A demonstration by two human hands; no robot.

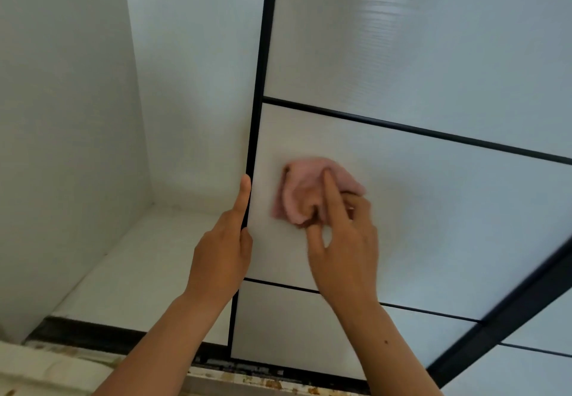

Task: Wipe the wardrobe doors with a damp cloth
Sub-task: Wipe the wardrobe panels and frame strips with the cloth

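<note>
A white sliding wardrobe door (433, 179) with black frame strips fills the right of the view. My right hand (343, 241) presses a crumpled pink cloth (305, 188) against the door's middle panel, index finger stretched over the cloth. My left hand (223, 250) grips the door's black left edge (257, 117), thumb on the front face and fingers along the side. The cloth is blurred.
To the left, the wardrobe's white interior (139, 256) stands open, with a back wall and a bare floor. A black bottom track (93, 337) runs along the base. A second door panel (541, 349) overlaps at the lower right.
</note>
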